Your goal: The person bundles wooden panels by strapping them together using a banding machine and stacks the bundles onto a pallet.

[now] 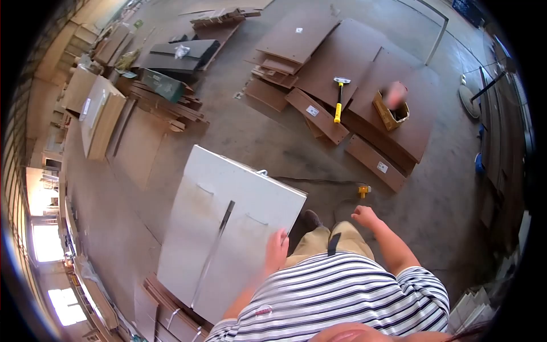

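Note:
At the right edge of a large white panel stack [188, 251] is my left hand [277, 249], its fingers curled; a small dark bit shows by the fingertips, too unclear to name. A long dark metal strip [214, 251] lies across the white top. My right hand [365, 216] hangs in the air right of my legs, fingers folded in, with nothing visible in it. On the floor beyond it sits a small yellow object [363, 191] beside a dark cord [319, 180].
Brown boards [364, 62] lie stacked ahead, bearing a yellow-handled tool [339, 102] and an open cardboard box [387, 118]. More boards [97, 117] and dark panels [176, 56] stand at left. A metal frame [437, 40] rises at far right.

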`<state>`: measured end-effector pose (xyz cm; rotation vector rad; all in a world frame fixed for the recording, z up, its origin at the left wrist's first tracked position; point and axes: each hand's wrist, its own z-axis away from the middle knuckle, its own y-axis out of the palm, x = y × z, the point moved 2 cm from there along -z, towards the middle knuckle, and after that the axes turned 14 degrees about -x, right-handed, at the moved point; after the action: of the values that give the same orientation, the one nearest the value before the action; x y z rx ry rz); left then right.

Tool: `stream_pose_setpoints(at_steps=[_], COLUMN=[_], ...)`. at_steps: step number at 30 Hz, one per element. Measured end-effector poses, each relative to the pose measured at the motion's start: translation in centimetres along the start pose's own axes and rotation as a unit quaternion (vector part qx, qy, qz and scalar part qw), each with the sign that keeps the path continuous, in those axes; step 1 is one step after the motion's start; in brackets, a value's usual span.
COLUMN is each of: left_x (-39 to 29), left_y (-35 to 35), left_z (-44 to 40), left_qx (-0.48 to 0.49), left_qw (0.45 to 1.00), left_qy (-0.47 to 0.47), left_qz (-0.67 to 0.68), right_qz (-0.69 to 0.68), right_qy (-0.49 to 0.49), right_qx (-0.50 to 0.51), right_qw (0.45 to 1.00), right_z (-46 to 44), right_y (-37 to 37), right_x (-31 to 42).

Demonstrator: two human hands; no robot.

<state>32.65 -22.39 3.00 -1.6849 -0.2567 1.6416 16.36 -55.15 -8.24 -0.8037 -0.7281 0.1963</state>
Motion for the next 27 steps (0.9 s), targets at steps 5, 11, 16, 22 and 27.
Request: stream_pose_setpoints(at_steps=[5, 11, 16, 22, 27], left_x=[-2.9, -3.6, -4.1, -4.0, -4.4], left_y=[3.3, 6.5, 7.0, 7.2, 7.3], left_z=[-13.7, -20.8, -20.9, -20.8, -20.9], left_qx=[-0.042, -0.149, -0.136, -0.123, -0.109], left_qw=[0.953, 0.938, 0.937, 0.938, 0.936], left_qy=[0.265, 0.235, 0.209, 0.178, 0.178], left_qz=[-0.14, -0.206, -0.246, -0.272, -0.284], right_qz=[-0.016, 0.011, 0.138, 0.192, -0.022], right_qy=[-0.031, -0.057, -0.009, 0.061, 0.031], right_qx=[-0.053, -0.194, -0.193, -0.154, -0.113], right_qw=[0.998, 0.979, 0.972, 0.967, 0.993], right_z=[-7.1, -20.9, -30.3, -35.3, -34.5], right_y=[0.4, -1.3, -2.5, -0.5, -1.0], right_x=[0.3, 4.1, 9.3, 9.7, 8.2])
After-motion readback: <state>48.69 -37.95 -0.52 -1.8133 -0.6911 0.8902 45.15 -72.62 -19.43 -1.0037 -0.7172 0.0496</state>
